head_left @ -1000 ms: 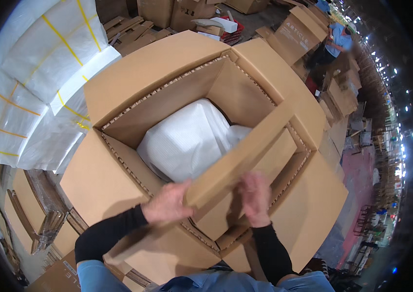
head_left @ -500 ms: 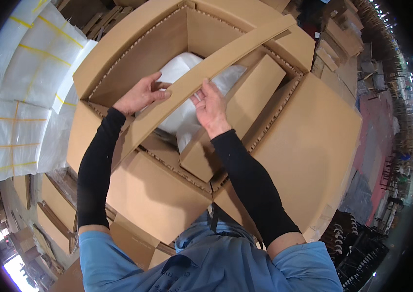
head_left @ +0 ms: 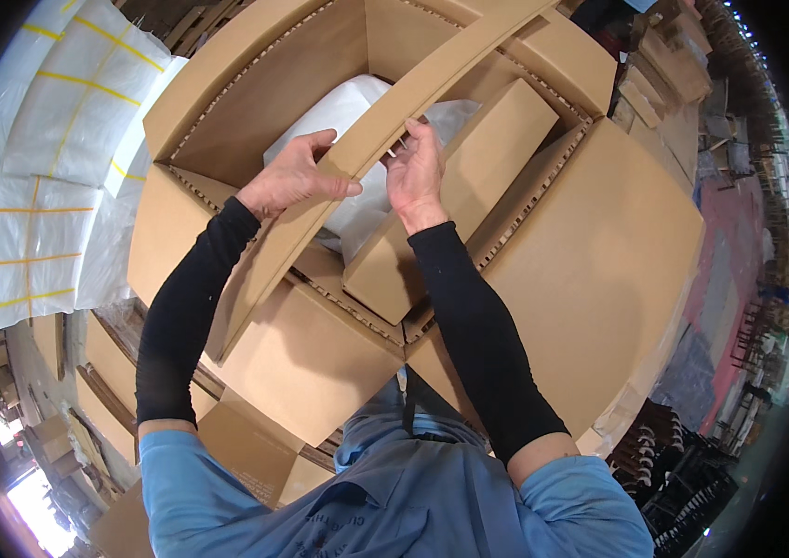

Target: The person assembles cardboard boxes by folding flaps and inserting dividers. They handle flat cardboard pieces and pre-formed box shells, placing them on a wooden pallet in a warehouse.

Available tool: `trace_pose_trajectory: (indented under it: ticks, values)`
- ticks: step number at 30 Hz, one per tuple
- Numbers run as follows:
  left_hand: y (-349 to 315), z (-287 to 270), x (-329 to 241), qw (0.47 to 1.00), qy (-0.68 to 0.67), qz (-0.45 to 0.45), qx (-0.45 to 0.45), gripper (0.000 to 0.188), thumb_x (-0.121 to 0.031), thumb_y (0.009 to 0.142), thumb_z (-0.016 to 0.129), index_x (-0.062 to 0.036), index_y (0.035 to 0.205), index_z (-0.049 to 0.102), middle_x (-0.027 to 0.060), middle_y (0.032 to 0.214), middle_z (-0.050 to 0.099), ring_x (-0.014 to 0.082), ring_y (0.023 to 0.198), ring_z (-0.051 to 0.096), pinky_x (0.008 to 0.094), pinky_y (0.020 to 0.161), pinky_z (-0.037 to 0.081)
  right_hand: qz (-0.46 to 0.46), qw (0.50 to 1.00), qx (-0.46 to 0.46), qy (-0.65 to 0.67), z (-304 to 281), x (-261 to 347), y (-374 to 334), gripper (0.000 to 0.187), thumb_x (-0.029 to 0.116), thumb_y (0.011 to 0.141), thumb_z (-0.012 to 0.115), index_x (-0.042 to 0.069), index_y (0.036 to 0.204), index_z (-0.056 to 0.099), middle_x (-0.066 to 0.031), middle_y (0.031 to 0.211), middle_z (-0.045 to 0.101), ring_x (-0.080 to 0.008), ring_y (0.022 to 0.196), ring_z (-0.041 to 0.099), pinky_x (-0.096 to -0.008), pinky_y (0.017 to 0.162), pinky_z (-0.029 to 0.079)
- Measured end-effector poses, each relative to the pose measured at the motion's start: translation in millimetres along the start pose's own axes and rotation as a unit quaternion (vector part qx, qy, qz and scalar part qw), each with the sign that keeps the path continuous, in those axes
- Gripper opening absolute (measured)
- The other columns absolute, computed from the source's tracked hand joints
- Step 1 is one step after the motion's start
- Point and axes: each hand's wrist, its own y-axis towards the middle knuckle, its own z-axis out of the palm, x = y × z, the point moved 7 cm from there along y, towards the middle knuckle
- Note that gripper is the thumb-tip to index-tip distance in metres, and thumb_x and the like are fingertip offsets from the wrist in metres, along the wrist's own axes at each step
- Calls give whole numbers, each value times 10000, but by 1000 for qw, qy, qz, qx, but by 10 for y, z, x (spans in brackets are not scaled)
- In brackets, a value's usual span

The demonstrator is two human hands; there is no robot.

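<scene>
A long, narrow cardboard strip (head_left: 394,112) slants across the top of an open cardboard box (head_left: 292,84). My left hand (head_left: 297,177) grips it, with the thumb lying over its face. My right hand (head_left: 416,177) holds its near edge with bent fingers, a little farther to the right. Below the strip, inside the box, rests an object in white wrapping (head_left: 343,104), partly covered by the strip and hands. A long cardboard insert (head_left: 474,172) stands along the box's right side.
Wide flaps fold outward, including the front flap (head_left: 306,358) and the right flap (head_left: 571,279). Plastic-wrapped stacks with yellow straps (head_left: 36,246) stand at left. Flat cardboard pieces (head_left: 660,84) lie at the far right, and dark slatted items (head_left: 655,456) at the lower right.
Both hands have shifted slightly up and to the right with the cardboard strip. My left hand is nearer to the right one. The view has also moved a little.
</scene>
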Motion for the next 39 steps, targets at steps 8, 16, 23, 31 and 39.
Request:
trace_pose_trajectory:
  ticks: [8, 16, 23, 31, 39]
  values:
    - [254, -255, -278, 897, 414, 90, -124, 607, -161, 667, 876, -21, 1199, 618, 185, 1292, 588, 326, 1160, 593, 397, 1001, 476, -13, 996, -79, 51, -518, 260, -77, 296, 198, 920, 494, 55, 1163, 583, -66, 1122, 654, -213, 1079, 625, -415, 970, 507]
    - [-398, 376, -575, 793, 417, 379, -231, 378, -215, 793, 797, -12, 987, 543, 192, 1435, 486, 450, 1280, 494, 482, 1075, 442, 60, 986, -57, -144, -765, 1487, -618, 429, 409, 991, 581, 65, 1244, 611, -78, 1158, 682, -207, 976, 685, -395, 843, 581]
    - [-792, 1664, 79, 905, 242, 317, 152, 324, -159, 777, 784, -19, 984, 577, 180, 1373, 521, 403, 1237, 529, 474, 1050, 464, 229, 929, -37, -288, -708, 2341, -216, 296, 318, 968, 667, 38, 1063, 677, -79, 879, 743, -188, 653, 714, -323, 580, 617]
    - [-692, 1937, 172, 825, 341, 378, 246, 383, -137, 698, 788, -71, 1047, 645, 159, 1455, 422, 371, 1357, 398, 503, 1096, 395, 178, 860, -200, -434, -101, 2753, -1074, 382, 394, 977, 644, 43, 1119, 595, -16, 782, 657, -89, 550, 627, -222, 418, 518]
    - [-545, 1967, 267, 767, 345, 471, 268, 421, -175, 648, 807, -120, 1040, 665, 140, 1506, 391, 365, 1368, 382, 572, 1113, 332, 280, 870, -168, -370, -484, 3115, -2051, 502, 487, 993, 579, 28, 1193, 556, 57, 688, 443, -23, 486, 371, -180, 405, 293]
